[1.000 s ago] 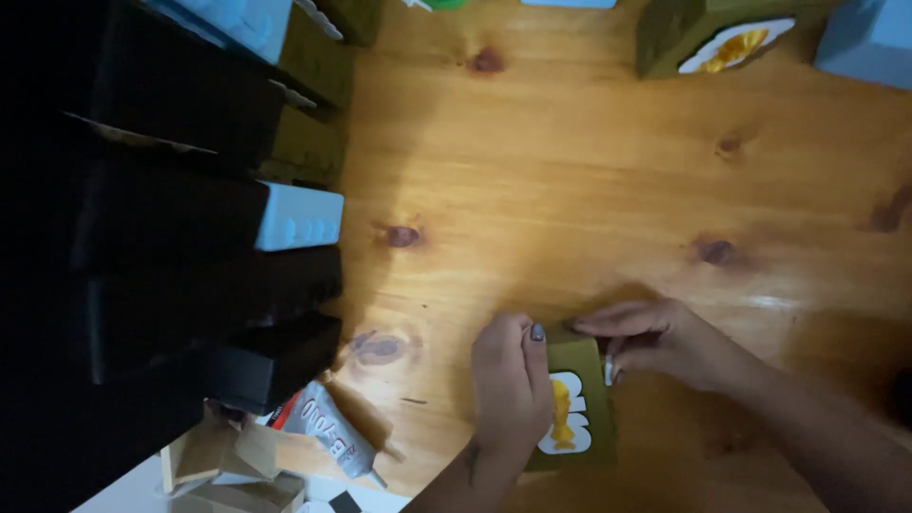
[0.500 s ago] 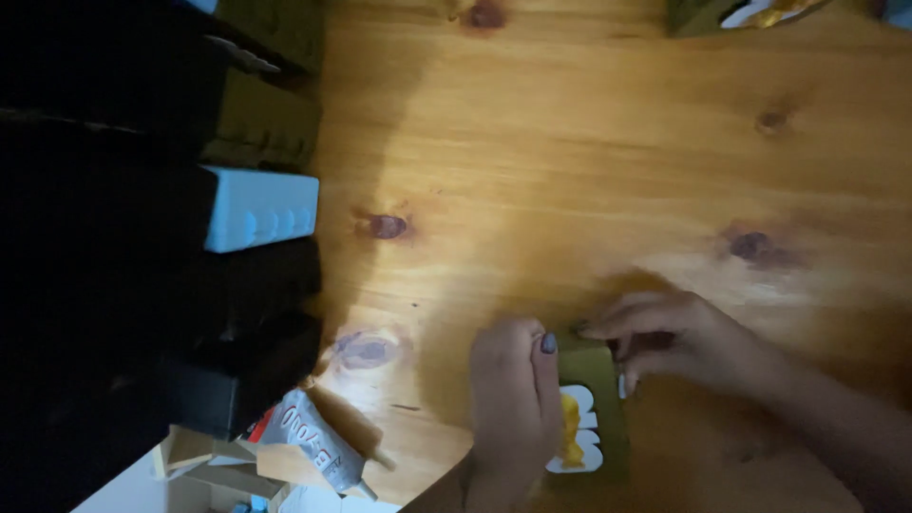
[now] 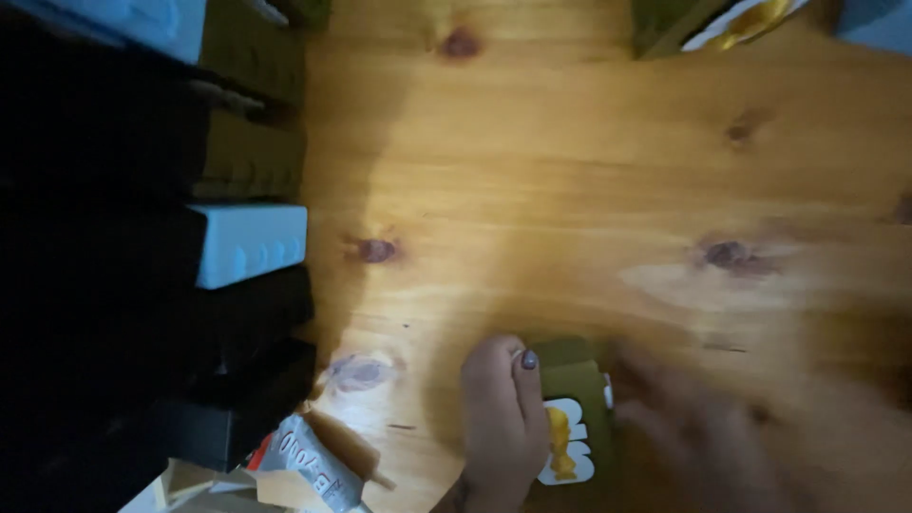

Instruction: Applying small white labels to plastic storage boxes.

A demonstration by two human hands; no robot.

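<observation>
**Carton Handling: Olive-Green Carton Flat on Tabletop**

The olive-green carton lay flat near the lower edge of the wooden tabletop, between both hands. The left hand pressed on its left side, fingers curved over the panel, grasping its edge. The right hand sat just beside the carton's right edge, too blurred to tell whether it gripped. The carton appeared unerected; forming it into a box judged as outstanding. Its face showed a white and yellow printed graphic.

Left of the hands, torn wrapper scraps lay. Farther left, stacked dark and pale-blue boxes stood. At the far edge lay another olive carton.
</observation>
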